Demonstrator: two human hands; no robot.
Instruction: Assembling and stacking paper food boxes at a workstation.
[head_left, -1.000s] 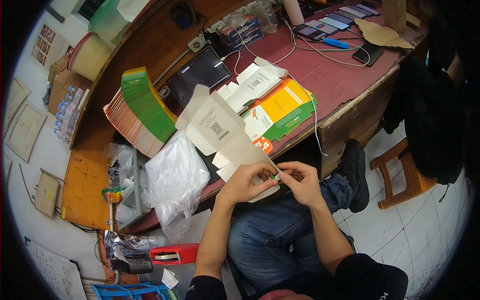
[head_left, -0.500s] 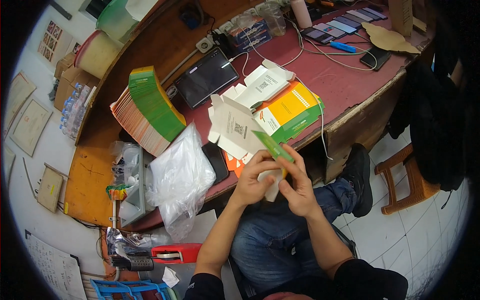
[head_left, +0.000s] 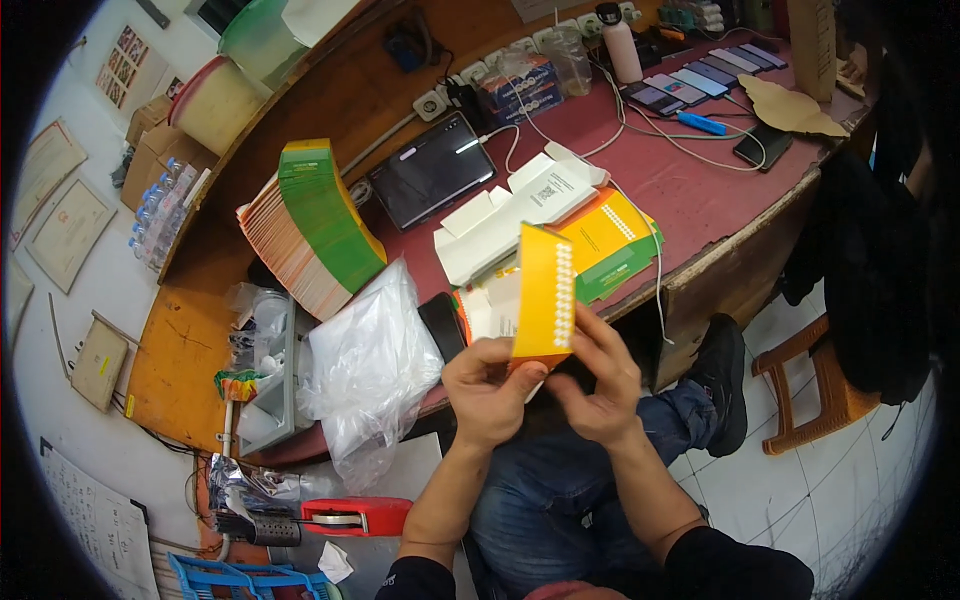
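Observation:
A yellow carton (head_left: 543, 290) with a row of white shapes along one side stands upright between my hands, over my lap. My left hand (head_left: 485, 395) grips its lower left edge, thumb at the bottom. My right hand (head_left: 603, 385) closes on the lower right side, its fingers partly behind the carton. Beyond it lies an unfolded carton (head_left: 490, 235) with its white inside up. That carton rests beside a pile of flat yellow and green cartons (head_left: 620, 255). A long row of flat green and orange cartons (head_left: 325, 225) leans at the left.
Clear plastic bags (head_left: 370, 365) hang over the near table edge beside a dark phone (head_left: 440, 325). Farther back are a tablet (head_left: 430, 170), cables, several phones (head_left: 705, 80) and a pink bottle (head_left: 620, 50). A red tape dispenser (head_left: 365, 517) sits left of my forearm.
The carton in my hands has turned up to show its yellow outside. The white surface near my hands no longer covers the unfolded carton behind. My view has shifted slightly.

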